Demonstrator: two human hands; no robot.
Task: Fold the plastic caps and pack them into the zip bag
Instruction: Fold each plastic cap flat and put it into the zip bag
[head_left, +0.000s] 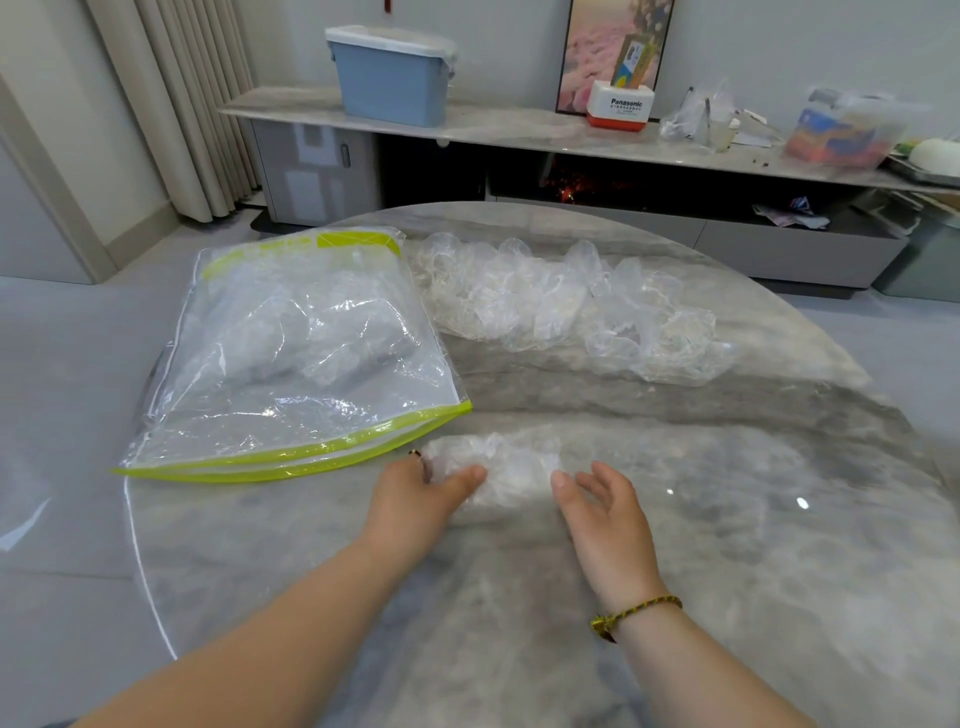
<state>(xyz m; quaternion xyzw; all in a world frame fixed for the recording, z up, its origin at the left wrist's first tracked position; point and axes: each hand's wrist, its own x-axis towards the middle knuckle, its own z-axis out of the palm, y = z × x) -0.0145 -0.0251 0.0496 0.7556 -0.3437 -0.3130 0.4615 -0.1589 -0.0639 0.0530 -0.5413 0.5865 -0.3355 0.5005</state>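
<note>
While my left hand (423, 488) grips one end of the folded cap (514, 465), my right hand (597, 506) rests beside the other end, fingers spread loose, holding nothing

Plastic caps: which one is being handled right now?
The folded cap by the zip bag: the left hand grips its end, the right hand lies open beside it. The rest sit in the loose pile farther back.
</note>
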